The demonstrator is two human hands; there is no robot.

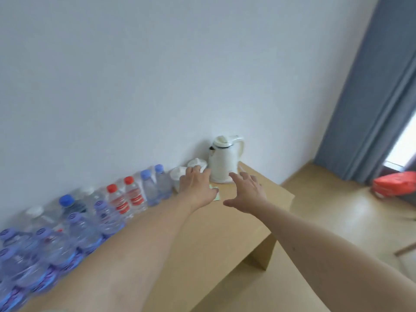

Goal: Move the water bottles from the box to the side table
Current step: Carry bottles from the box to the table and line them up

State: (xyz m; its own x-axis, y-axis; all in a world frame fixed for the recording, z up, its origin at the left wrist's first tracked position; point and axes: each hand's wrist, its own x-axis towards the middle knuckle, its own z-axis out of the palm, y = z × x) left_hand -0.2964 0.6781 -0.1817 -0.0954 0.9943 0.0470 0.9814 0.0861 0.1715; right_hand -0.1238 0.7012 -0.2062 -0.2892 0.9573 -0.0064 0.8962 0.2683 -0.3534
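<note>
From the head view, both bare arms are reaching out over the light wooden side table [225, 233]: the left hand [198, 188] is hanging with fingers loosely bent and holding nothing, just in front of two white lidded cups [197, 164], while the right hand [246, 192] is spreading its fingers wide, empty, near the base of the white electric kettle [225, 158]. The water bottles [94, 217] are standing upright in a crowded row along the table's wall side, with blue, purple, red and white caps, and a small pale green card [216, 194] is lying on the tabletop between the hands. Off to the right, a grey-blue curtain [369, 91] is hanging beside an orange bag [394, 183] on the floor.
</note>
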